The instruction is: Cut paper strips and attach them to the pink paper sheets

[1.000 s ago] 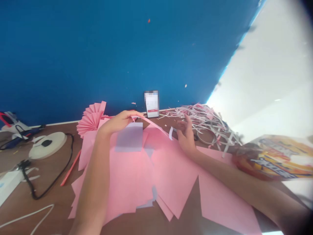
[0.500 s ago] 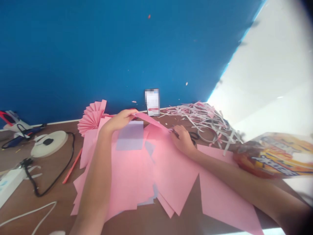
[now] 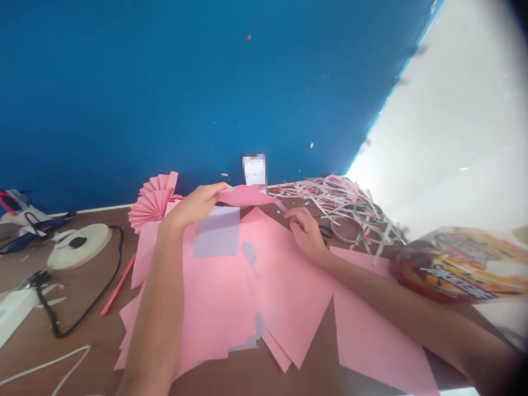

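My left hand [image 3: 202,203] pinches the left end of a folded pink paper piece [image 3: 247,196], which is raised above the table and bows out in the middle. From its right end a narrow pale strip [image 3: 281,205] runs toward my right hand [image 3: 305,228]. The fingers of that hand are curled closed at the strip's end; the exact grip is partly hidden. Under both hands lie overlapping pink paper sheets [image 3: 297,286]. A lilac paper square [image 3: 217,231] rests on them below the raised piece. Black loop handles [image 3: 326,232] show just behind my right hand.
A pleated pink paper fan [image 3: 152,202] stands at the back left, near a red pen [image 3: 119,285], a white reel [image 3: 80,246] and a black cable. Paper shreds [image 3: 342,198] are heaped at the back right. A phone [image 3: 254,173] leans on the blue wall; a printed package [image 3: 457,269] lies right.
The pink piece has swung from slanting down rightward to nearly level and bows more. My right hand has come slightly away from its right end, with the pale strip now showing between them.
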The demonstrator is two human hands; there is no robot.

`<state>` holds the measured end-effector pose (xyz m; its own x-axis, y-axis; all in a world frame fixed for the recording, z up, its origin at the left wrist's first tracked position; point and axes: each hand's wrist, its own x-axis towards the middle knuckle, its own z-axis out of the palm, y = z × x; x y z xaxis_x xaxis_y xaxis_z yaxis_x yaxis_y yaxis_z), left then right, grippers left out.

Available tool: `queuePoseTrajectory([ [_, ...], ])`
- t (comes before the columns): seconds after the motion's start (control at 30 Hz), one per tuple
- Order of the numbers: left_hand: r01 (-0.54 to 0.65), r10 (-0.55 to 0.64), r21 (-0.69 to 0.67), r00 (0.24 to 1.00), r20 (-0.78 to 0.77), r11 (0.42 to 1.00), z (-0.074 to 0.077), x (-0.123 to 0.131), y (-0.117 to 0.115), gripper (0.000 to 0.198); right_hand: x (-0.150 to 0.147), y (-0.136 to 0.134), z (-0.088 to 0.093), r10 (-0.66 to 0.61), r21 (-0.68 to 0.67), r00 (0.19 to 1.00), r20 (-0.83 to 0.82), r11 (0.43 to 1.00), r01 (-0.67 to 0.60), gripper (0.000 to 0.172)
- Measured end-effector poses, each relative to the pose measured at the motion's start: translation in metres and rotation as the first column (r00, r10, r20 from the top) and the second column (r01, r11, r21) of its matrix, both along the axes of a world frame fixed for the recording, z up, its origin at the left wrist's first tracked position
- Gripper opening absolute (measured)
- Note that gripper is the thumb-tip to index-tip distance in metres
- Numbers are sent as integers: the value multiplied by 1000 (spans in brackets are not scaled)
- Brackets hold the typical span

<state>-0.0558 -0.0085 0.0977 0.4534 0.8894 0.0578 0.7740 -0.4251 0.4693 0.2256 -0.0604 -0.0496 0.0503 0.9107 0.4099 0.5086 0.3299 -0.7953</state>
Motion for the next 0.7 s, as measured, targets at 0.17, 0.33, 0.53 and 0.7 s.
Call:
queuePoseTrajectory([
  [0.17, 65, -65, -23, 998, 5, 998, -7, -1, 4, 42, -2, 0, -4, 31, 81, 960, 279, 995, -56, 31],
  [0.33, 103, -103, -30, 995, -14, 994, -8, 0, 5, 39, -1, 2, -5, 84, -37, 936, 343, 996, -76, 43],
  [0.53, 78, -79, -25, 996, -42, 997, -13, 0, 8, 36, 1, 3, -6, 63, 20, 950, 306, 997, -72, 38],
  [0.7, 63, -66, -78, 997, -49, 995, -20, -1, 12, 38, -1, 1, -8, 77, 13, 897, 435, 996, -92, 54],
])
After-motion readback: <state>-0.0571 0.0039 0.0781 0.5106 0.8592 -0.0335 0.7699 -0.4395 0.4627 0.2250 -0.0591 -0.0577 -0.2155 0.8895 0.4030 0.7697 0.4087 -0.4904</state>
